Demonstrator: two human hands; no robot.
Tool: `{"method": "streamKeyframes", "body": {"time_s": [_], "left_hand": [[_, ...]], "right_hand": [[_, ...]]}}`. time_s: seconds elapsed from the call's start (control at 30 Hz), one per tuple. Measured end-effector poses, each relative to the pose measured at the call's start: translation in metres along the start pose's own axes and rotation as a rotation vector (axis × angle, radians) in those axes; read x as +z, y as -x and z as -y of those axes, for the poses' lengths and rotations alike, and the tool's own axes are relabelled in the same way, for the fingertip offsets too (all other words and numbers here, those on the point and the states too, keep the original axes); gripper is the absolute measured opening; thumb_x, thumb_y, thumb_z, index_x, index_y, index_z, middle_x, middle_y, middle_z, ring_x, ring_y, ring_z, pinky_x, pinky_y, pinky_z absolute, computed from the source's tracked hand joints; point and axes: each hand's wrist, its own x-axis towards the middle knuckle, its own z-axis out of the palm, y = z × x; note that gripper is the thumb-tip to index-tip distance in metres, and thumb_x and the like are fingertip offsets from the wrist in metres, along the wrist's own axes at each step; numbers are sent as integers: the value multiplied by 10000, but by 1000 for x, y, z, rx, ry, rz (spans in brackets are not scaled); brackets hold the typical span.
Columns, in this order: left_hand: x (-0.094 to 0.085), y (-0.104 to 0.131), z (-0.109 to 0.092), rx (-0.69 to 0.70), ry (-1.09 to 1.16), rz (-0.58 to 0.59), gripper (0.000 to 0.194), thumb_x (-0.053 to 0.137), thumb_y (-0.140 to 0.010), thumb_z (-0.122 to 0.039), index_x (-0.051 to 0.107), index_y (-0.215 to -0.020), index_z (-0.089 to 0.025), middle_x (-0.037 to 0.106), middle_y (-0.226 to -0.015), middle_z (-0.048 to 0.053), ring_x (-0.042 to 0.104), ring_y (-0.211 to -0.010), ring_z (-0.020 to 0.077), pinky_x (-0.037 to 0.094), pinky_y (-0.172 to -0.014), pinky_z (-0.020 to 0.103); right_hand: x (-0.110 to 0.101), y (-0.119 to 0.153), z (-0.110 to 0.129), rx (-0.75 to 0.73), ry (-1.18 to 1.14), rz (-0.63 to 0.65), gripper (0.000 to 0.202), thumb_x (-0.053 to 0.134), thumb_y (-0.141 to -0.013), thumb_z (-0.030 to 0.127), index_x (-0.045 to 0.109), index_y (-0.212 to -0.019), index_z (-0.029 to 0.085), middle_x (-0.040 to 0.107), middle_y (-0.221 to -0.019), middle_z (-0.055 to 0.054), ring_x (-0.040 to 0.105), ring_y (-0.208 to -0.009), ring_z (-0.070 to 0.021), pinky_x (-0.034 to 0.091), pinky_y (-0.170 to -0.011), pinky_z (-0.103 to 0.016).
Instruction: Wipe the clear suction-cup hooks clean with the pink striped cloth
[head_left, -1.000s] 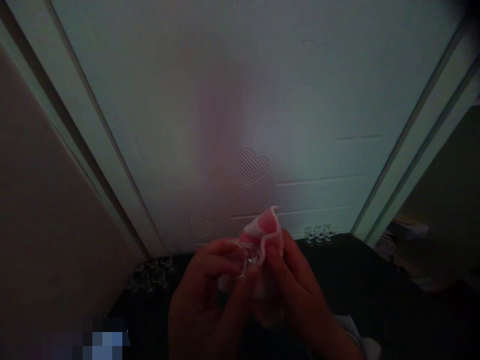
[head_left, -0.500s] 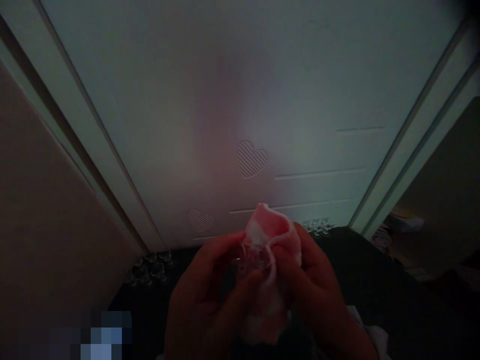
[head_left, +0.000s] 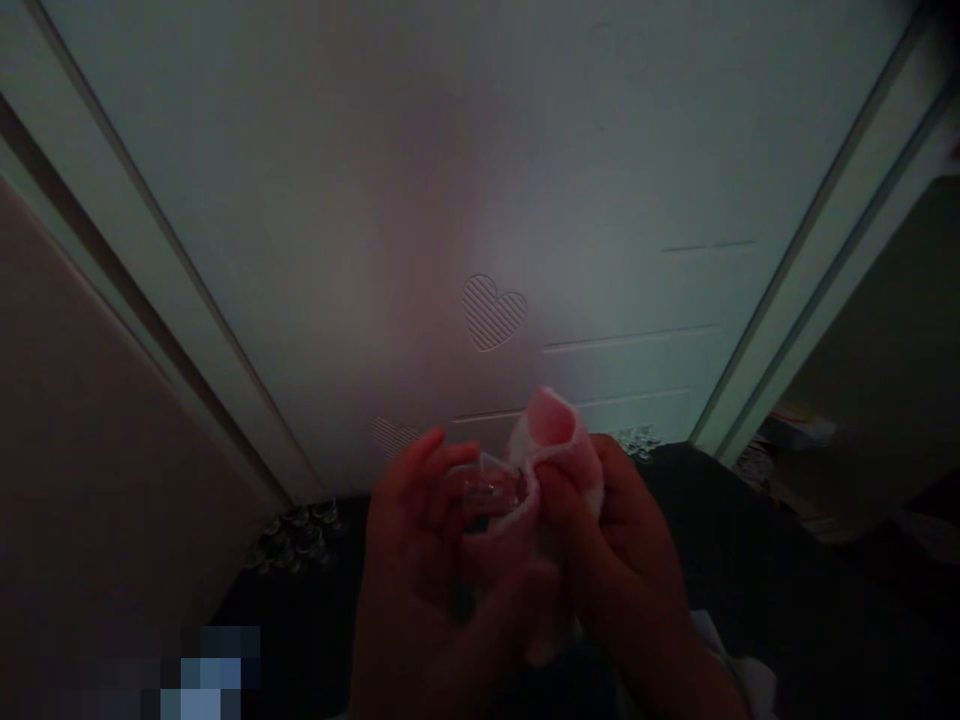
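A small clear glass (head_left: 489, 488) sits sideways between my hands, one end tucked into a pink and white cloth (head_left: 553, 420). My right hand (head_left: 626, 550) is closed on the cloth, its thumb pressing the fabric around the glass's end. My left hand (head_left: 427, 560) is open beside the glass, fingers apart and slightly bent. Its thumb lies low, near the cloth's lower folds; whether it touches them I cannot tell. The dim light hides how far the glass goes into the cloth.
Several small clear glasses (head_left: 292, 535) stand on the dark surface (head_left: 720, 560) at left, and another group of clear glasses (head_left: 637, 440) is at the back right. A pale panel (head_left: 345, 250) with heart patterns rises behind. Papers or boxes (head_left: 799, 425) lie at far right.
My left fingers have opened and come off the glass, which now shows more plainly. The cloth has shifted slightly in my right hand, which keeps hold of it.
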Motion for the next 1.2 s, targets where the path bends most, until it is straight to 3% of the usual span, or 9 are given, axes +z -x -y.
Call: {"method": "streamKeyframes", "body": {"time_s": [0.13, 0.33, 0.6, 0.73, 0.77, 0.83, 0.93, 1.1, 1.2], "left_hand": [[-6, -4, 4, 15, -202, -26, 431, 700, -698, -148, 600, -1078, -326, 705, -849, -60, 684, -755, 102, 555, -662, 153], [-14, -8, 2, 92, -380, 35, 98, 675, -713, -192, 692, -778, -264, 704, -728, -47, 664, -644, 124, 551, -591, 193], [-11, -7, 7, 50, -253, -2, 229, 644, -758, -206, 620, -972, -281, 685, -813, -37, 673, -685, 120, 545, -578, 184], [-17, -9, 12, 129, -466, -174, 248, 714, -698, -248, 579, -906, -252, 640, -880, -16, 626, -786, 152, 522, -652, 234], [-19, -9, 12, 142, -518, -169, 210, 718, -697, -269, 578, -850, -239, 635, -849, -14, 615, -775, 156, 513, -652, 240], [-21, -10, 11, 111, -572, -68, 135, 681, -738, -313, 587, -775, -223, 633, -759, -14, 604, -702, 152, 498, -612, 236], [-21, -10, 5, 24, -504, 78, 110, 609, -799, -322, 634, -834, -221, 667, -743, -15, 610, -644, 138, 496, -573, 218], [-19, -13, 0, 41, -329, 120, 131, 611, -777, -293, 666, -877, -229, 717, -820, -18, 659, -755, 152, 526, -673, 210], [-18, -15, 0, 6, -358, 102, 109, 609, -791, -307, 674, -794, -221, 703, -716, -27, 639, -648, 127, 512, -582, 178]], "right_hand": [[0, 1, 0, 39, -52, 4, 68, 533, -870, 227, 569, -814, 243, 557, -647, 61, 485, -535, -71, 399, -461, -130], [-4, 2, 3, 185, -157, 124, 197, 522, -883, 354, 565, -749, 217, 525, -649, 34, 463, -567, -98, 416, -488, -171], [-5, 3, 4, 367, -423, 222, 167, 626, -800, 396, 592, -789, 233, 531, -676, 28, 470, -558, -110, 424, -491, -197], [-2, 3, 5, 315, -408, 180, 117, 633, -807, 366, 608, -840, 257, 579, -709, 31, 508, -600, -105, 452, -525, -175], [-2, 3, 4, 282, -374, 175, 96, 622, -820, 351, 604, -844, 260, 585, -715, 31, 512, -606, -104, 455, -531, -172], [0, 3, 3, 200, -287, 187, 45, 599, -846, 308, 595, -855, 263, 588, -725, 34, 512, -613, -99, 454, -546, -168], [0, 5, 1, 86, -194, 234, 68, 565, -871, 237, 585, -926, 272, 589, -766, 33, 525, -652, -98, 450, -596, -176], [-2, 4, 1, -1, -119, 306, 111, 571, -856, 177, 592, -922, 264, 578, -790, 33, 532, -710, -110, 434, -661, -205], [-3, 2, 1, 13, -151, 359, 101, 591, -833, 172, 594, -902, 246, 574, -795, 28, 520, -699, -115, 425, -639, -213]]}}
